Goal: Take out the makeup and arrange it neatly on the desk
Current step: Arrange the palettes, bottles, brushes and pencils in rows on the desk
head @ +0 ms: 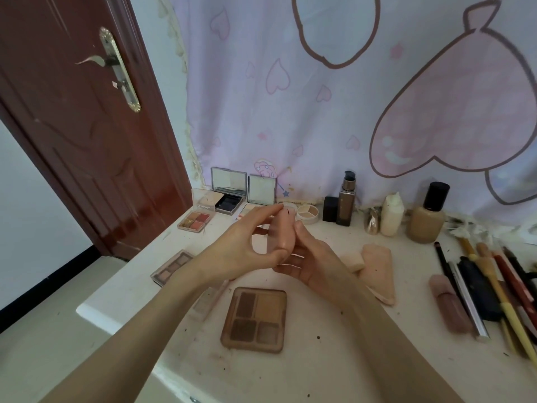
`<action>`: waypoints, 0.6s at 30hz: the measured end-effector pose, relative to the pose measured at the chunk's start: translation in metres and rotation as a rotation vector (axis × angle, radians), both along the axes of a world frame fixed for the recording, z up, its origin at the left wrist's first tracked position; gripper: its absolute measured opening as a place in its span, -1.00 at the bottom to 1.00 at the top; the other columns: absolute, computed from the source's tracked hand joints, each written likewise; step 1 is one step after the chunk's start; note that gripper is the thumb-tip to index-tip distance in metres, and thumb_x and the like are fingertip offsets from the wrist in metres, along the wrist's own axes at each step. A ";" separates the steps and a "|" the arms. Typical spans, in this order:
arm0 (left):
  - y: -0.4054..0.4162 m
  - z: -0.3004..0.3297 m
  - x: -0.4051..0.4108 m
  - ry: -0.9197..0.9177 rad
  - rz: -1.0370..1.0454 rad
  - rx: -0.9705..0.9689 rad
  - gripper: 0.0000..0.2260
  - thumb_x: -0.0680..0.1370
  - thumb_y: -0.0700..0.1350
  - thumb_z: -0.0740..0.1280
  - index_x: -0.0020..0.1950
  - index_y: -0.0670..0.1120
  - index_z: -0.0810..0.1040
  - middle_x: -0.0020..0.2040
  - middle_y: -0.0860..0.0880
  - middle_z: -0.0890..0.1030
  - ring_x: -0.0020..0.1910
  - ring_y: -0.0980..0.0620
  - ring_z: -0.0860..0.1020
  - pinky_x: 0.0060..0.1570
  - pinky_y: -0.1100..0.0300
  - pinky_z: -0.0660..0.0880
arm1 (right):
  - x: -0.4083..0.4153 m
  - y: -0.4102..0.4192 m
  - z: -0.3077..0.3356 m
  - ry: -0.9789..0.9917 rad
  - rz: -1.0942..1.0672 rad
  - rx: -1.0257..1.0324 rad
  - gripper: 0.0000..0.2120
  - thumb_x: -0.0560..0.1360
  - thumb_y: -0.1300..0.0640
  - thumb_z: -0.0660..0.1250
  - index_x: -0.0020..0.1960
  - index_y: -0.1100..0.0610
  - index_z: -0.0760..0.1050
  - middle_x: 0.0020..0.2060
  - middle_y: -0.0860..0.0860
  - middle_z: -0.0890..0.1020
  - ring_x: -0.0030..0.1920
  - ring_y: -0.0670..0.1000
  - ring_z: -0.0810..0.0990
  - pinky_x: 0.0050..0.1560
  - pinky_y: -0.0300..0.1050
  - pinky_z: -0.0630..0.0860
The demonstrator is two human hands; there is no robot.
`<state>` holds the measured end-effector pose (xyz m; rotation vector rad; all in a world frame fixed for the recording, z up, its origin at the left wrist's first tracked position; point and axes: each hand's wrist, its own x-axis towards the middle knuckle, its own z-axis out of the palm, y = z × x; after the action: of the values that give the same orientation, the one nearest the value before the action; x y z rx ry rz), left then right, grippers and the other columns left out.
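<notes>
Above the middle of the white desk (334, 359), both hands hold a peach makeup sponge (281, 232) upright. My left hand (247, 245) pinches it between thumb and fingertips from the left. My right hand (312, 263) grips its lower right side with curled fingers. Below them lies a brown four-pan eyeshadow palette (255, 318). Two more peach puffs (374, 269) lie to the right.
Open compacts (229, 190) and small palettes (195, 221) stand at the back left. Foundation bottles (427, 216) and a pump bottle (346, 199) line the back wall. Several brushes and pencils (491, 286) lie at the right. A brown door (72, 126) is at the left.
</notes>
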<state>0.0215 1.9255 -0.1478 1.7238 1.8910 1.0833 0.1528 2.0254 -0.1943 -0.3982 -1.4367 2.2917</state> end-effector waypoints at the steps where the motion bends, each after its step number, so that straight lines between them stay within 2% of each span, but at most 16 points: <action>1: -0.001 0.000 -0.001 0.002 -0.007 -0.013 -0.38 0.38 -0.03 0.45 0.35 0.23 0.26 0.29 0.23 0.41 0.26 0.28 0.40 0.23 0.30 0.39 | 0.000 -0.001 0.001 0.006 0.013 -0.007 -0.50 0.29 -0.30 0.35 0.02 0.05 0.65 0.00 0.12 0.67 -0.07 0.02 0.65 -0.10 -0.13 0.58; 5: -0.004 0.002 -0.004 0.023 -0.022 -0.066 -0.36 0.39 -0.02 0.48 0.27 0.39 0.18 0.29 0.32 0.34 0.23 0.35 0.37 0.19 0.40 0.37 | 0.001 -0.004 0.005 0.021 0.048 -0.027 -0.52 0.31 -0.30 0.33 0.09 -0.02 0.63 0.06 0.06 0.66 -0.01 0.01 0.65 -0.07 -0.11 0.57; 8: -0.005 0.003 -0.003 0.054 -0.038 -0.096 -0.29 0.36 -0.02 0.50 0.35 0.29 0.17 0.30 0.27 0.32 0.20 0.38 0.36 0.15 0.46 0.35 | 0.000 -0.005 0.006 0.024 0.078 -0.023 -0.51 0.36 -0.30 0.30 0.17 -0.06 0.58 0.15 0.04 0.62 0.07 0.03 0.63 -0.02 -0.09 0.56; 12: -0.006 0.006 -0.001 0.109 -0.039 -0.087 -0.20 0.30 0.04 0.53 0.45 0.10 0.23 0.32 0.22 0.33 0.22 0.26 0.39 0.22 0.30 0.39 | -0.001 -0.005 0.005 0.035 0.090 -0.026 -0.56 0.38 -0.29 0.33 0.16 -0.10 0.58 0.17 0.00 0.61 0.14 0.01 0.60 -0.01 -0.11 0.56; 18: -0.007 0.017 -0.001 0.158 -0.036 -0.147 -0.20 0.26 0.04 0.56 0.44 0.10 0.28 0.30 0.19 0.37 0.17 0.21 0.45 0.22 0.22 0.42 | -0.004 -0.003 -0.004 -0.023 0.022 -0.066 -0.67 0.41 -0.23 0.29 0.01 -0.06 0.65 -0.03 0.05 0.69 -0.02 0.01 0.67 -0.09 -0.09 0.58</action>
<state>0.0204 1.9183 -0.1312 1.7981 1.9707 0.7933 0.1485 2.0225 -0.1984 -0.4314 -1.3851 2.3645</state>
